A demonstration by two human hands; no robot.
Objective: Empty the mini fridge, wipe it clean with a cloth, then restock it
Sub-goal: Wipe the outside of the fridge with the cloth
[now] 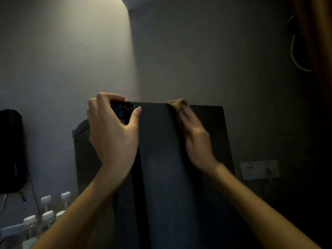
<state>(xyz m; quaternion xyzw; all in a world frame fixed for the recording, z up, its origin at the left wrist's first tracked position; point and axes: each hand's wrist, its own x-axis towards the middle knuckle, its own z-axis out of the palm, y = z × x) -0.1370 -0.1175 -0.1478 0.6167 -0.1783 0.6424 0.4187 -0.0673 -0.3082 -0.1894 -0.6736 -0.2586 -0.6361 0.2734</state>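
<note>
The dark mini fridge (161,159) fills the middle of the view, its top edge at mid-height. My left hand (111,130) grips the fridge's top left corner, fingers curled over the edge and thumb on the front face. My right hand (195,137) is blurred and holds a small brownish cloth (177,103) against the fridge near its top edge. The fridge's inside is hidden.
Several clear bottles with white caps (48,212) stand at the lower left. A black bag (10,151) hangs on the left wall. A white wall socket (259,169) with a plug sits right of the fridge. A white cable (296,56) hangs at upper right.
</note>
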